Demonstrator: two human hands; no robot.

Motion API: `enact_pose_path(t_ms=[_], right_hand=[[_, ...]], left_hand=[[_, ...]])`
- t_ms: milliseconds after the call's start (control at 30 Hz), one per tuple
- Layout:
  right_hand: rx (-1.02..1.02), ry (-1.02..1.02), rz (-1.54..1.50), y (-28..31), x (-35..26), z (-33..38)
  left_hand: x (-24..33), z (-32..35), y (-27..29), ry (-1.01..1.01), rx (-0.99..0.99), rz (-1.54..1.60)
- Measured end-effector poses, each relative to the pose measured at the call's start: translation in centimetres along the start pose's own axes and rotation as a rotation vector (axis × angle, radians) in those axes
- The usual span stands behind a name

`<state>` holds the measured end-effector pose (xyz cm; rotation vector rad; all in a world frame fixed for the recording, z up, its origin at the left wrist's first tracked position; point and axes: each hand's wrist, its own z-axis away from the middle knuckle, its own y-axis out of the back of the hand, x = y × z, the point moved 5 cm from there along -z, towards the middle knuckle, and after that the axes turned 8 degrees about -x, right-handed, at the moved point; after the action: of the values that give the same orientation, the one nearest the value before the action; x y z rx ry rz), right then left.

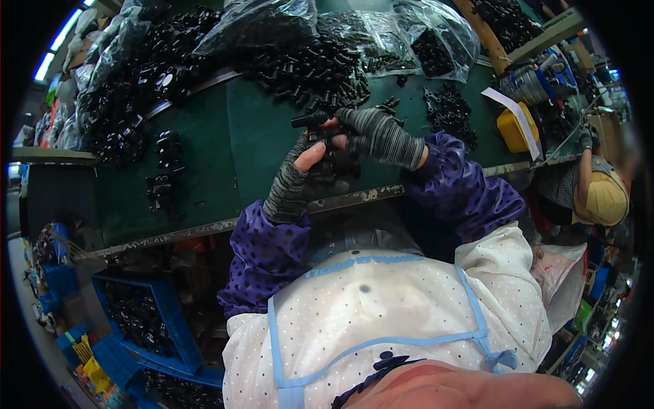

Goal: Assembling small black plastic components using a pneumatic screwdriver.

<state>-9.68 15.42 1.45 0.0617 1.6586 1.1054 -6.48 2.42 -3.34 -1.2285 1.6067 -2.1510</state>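
Both my hands wear grey striped fingerless gloves and meet over the near edge of the green bench. My left hand [293, 176] is closed round a black assembled part [335, 165], its thumb lying along the top. From the other side my right hand [383, 138] closes on the upper end of the same part, fingertips bent in. A short black cylinder [308, 120] sticks out to the left above my fingers; whether it belongs to that part I cannot tell. My fingers hide much of the part.
A heap of black bolt-like pieces [300, 71] lies beyond my hands, with clear plastic bags behind. Small black links [447, 112] and a yellow container [516, 128] are to the right. Black assemblies [163, 174] stand at left. Blue crates [146, 320] sit below; another person [599, 191] works at far right.
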Motion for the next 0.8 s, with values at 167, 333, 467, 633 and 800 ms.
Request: enact_pose_path(t_ms=[167, 333, 467, 633, 800], right_hand=[[0.274, -0.290, -0.957, 6.9, 7.8, -3.9], [0.684, -0.347, -1.040, 15.1, 15.8, -5.0], [0.354, -0.335, -0.688, 12.6, 10.9, -2.2], [0.037, -0.267, 0.049, 8.5, 9.7, 5.1], [0.025, -0.272, 0.561, 6.1, 11.1, 4.5]], left_hand=[[4.4, 3.4, 1.1, -0.176, 0.265, -0.471], [13.2, 9.9, 2.4, -0.480, 1.015, -2.404], [17.2, 14.7, 8.4, 0.276, 1.473, -2.518], [17.4, 17.1, 7.4, 0.013, 1.004, -2.044], [11.3, 8.8, -0.1, -0.171, 0.397, -0.992]])
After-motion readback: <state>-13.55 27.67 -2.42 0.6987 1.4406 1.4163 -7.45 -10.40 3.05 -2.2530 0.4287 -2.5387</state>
